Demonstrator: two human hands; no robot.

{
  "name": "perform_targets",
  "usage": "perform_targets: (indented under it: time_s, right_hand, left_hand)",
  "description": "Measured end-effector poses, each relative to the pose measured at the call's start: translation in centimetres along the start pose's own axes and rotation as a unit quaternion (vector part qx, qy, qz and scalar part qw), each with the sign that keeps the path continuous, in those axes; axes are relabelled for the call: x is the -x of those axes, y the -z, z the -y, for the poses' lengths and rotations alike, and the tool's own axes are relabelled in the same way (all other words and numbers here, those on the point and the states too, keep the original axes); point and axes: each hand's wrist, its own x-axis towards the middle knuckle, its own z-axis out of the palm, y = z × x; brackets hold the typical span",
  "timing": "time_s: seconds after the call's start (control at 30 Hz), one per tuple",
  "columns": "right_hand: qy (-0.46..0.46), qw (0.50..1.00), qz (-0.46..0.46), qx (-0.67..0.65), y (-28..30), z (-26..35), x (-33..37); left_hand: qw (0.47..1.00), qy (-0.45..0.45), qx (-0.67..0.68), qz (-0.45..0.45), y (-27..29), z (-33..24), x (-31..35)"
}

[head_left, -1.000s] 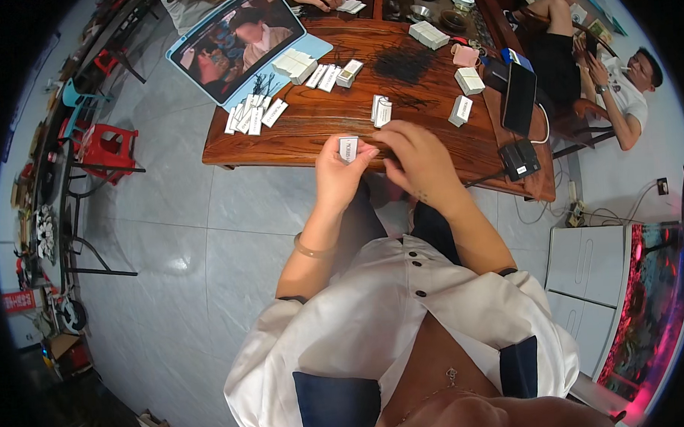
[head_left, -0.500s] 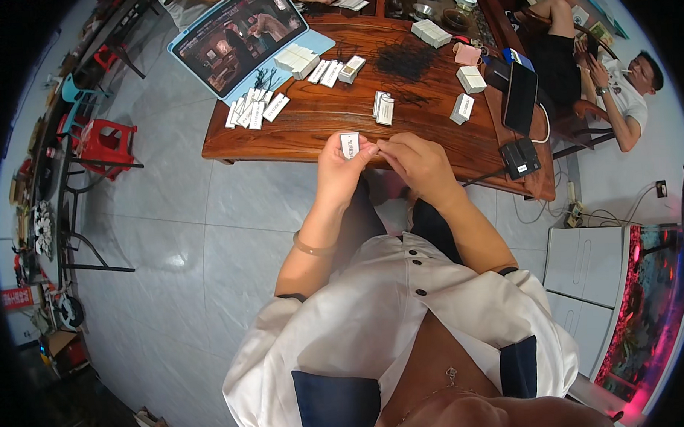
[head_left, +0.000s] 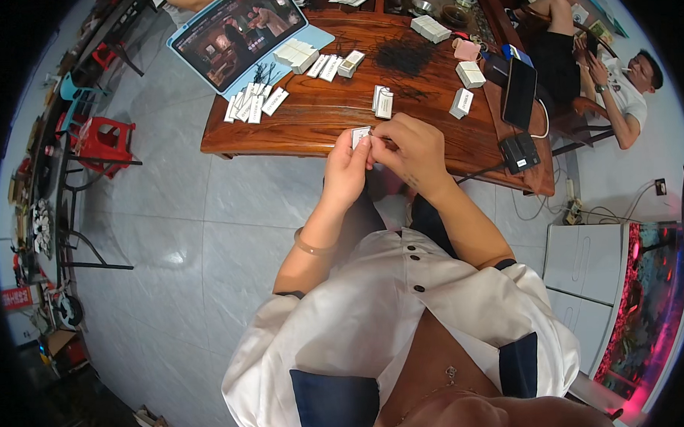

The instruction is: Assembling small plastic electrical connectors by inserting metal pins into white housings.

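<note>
My left hand is closed round a small white printed tag just in front of the table's near edge, the thumb lying over it. My right hand meets it from the right, thumb and fingers pinched at the tag's edge. What sits in that pinch is too small to make out. On the table beyond, a short stack of white tags lies closest to my hands. A loose heap of black strings is farther back. To the left lie fanned-out tags with black strings on them.
A tablet playing a video stands in a light blue case at the table's far left. More tag stacks lie beside it. At right, a phone leans above a black box with cables. A seated person is beyond.
Both hands have come together. The tag has shifted slightly right and tilted, and my right fingers now pinch at its edge. The hand at the table's far side has moved out of sight.
</note>
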Motion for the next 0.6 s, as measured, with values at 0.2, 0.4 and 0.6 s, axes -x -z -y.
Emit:
perform_targets:
  time_s: [0.2, 0.4, 0.6]
  right_hand:
    - [-0.028, 1.000, 0.011, 0.000, -0.8, 0.5, 0.0]
    - [-0.049, 0.999, 0.015, 0.007, -1.1, 0.8, 0.1]
    - [-0.062, 0.998, 0.012, 0.013, -1.2, 1.0, 0.2]
  left_hand:
    - [0.980, -0.026, -0.193, -0.035, -0.1, -0.4, 0.5]
    - [0.962, -0.067, -0.256, -0.062, -0.4, -0.8, 0.6]
    - [0.946, -0.114, -0.299, -0.062, -0.5, -1.1, 0.6]
